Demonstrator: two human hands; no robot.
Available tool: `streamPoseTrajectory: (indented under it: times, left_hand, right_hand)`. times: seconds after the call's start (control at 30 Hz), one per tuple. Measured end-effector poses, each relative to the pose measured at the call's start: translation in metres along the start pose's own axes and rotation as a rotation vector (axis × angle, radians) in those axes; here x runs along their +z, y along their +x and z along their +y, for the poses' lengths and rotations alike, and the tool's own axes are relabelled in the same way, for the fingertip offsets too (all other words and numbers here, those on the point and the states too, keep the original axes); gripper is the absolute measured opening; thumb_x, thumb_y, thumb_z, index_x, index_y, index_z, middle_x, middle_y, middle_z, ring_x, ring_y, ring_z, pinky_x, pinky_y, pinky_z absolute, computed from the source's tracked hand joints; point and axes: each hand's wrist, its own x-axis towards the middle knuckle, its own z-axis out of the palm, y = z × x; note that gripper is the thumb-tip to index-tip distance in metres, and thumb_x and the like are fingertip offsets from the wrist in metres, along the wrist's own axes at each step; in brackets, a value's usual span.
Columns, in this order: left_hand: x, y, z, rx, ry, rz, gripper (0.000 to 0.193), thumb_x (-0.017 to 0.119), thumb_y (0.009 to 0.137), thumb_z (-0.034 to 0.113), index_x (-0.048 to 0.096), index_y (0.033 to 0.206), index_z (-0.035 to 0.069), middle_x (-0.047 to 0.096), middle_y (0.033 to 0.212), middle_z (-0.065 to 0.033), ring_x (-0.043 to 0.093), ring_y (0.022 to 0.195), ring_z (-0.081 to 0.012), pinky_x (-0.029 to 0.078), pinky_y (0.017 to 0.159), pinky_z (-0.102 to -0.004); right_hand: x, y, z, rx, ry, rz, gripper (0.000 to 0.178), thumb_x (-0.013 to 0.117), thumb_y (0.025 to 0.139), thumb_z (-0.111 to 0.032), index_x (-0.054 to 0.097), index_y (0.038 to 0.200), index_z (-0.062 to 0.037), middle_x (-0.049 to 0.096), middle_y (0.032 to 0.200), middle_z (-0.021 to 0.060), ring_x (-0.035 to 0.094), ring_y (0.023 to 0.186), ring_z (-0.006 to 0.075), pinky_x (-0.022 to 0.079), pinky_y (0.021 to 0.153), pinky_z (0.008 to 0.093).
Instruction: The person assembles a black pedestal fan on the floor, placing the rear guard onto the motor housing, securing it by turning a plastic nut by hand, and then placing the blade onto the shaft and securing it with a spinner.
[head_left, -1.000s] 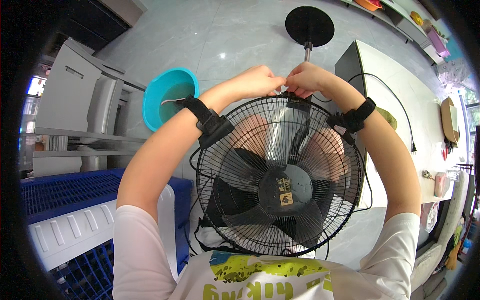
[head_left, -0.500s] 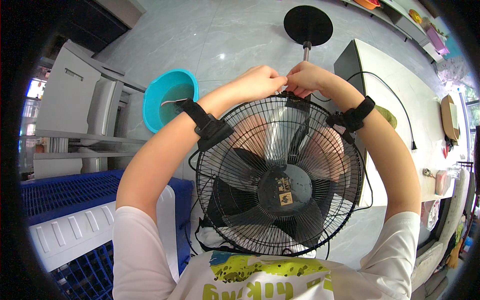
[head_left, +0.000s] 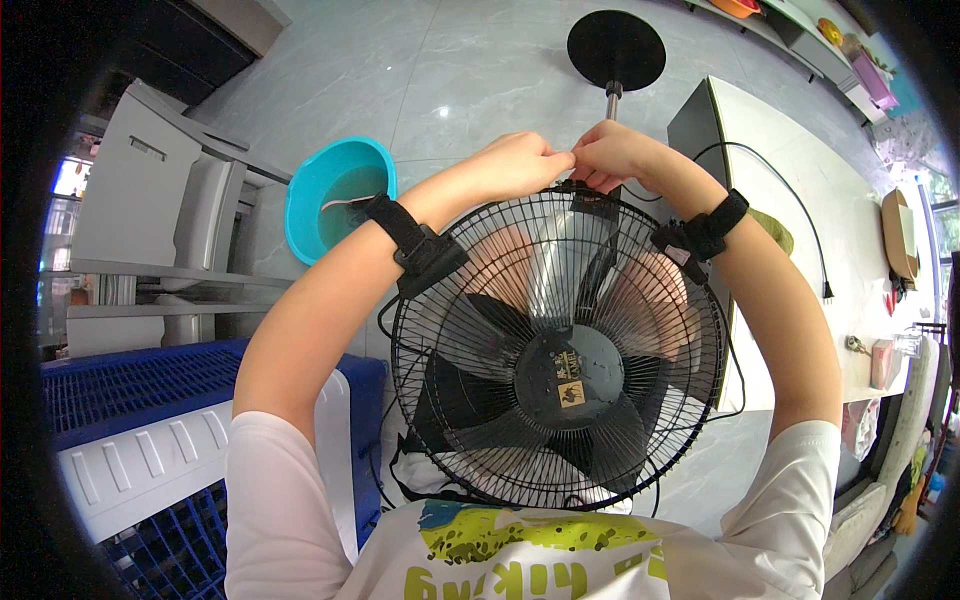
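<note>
A black fan [head_left: 569, 378] stands close in front of my body, its round wire guard [head_left: 468, 425] covering dark blades. Both hands meet at the guard's far rim. My left hand [head_left: 515, 163] has its fingers bent and closed at the rim, the tips partly hidden. Beside it, my right hand [head_left: 617, 154] pinches at the same spot, fingertips against the rim. Whatever small part lies between the fingers is too small to make out. Beyond the hands, the fan's pole leads to its round black base [head_left: 616, 50]. Each wrist wears a black strap.
A turquoise basin [head_left: 340, 200] with water stands on the floor at left. Nearer left is a blue and white plastic crate [head_left: 145, 465]. A white-topped table [head_left: 790, 170] with a black cord [head_left: 800, 205] on it flanks the fan at right. Grey drawers [head_left: 140, 190] stand far left.
The fan's hub has turned very slightly behind the guard. Both hands stay at the far rim with hardly any movement.
</note>
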Motion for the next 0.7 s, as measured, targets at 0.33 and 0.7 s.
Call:
streamPoseTrajectory:
  times: [0.33, 0.7]
  left_hand:
    - [-0.001, 0.000, -0.002, -0.020, 0.062, -0.100, 0.049, 0.050, 0.092, 0.042, 0.069, 0.093, -0.004, 0.070, 0.089, -0.0163, 0.067, 0.090, -0.0220, 0.050, 0.080, -0.0343]
    - [-0.002, -0.008, 0.007, -0.006, 0.034, -0.079, 0.054, 0.047, 0.093, 0.046, 0.068, 0.100, -0.003, 0.069, 0.093, -0.0194, 0.067, 0.089, -0.0243, 0.050, 0.079, -0.0363]
  right_hand:
    - [0.000, -0.001, 0.002, -0.009, 0.010, 0.002, 0.027, 0.059, 0.087, -0.024, 0.068, 0.094, -0.0001, 0.068, 0.087, 0.0079, 0.065, 0.074, 0.0165, 0.056, 0.067, 0.0279]
    - [-0.001, -0.003, 0.001, -0.008, 0.015, -0.005, 0.028, 0.060, 0.086, -0.024, 0.068, 0.096, 0.0013, 0.068, 0.086, 0.0086, 0.065, 0.075, 0.0170, 0.056, 0.067, 0.0282]
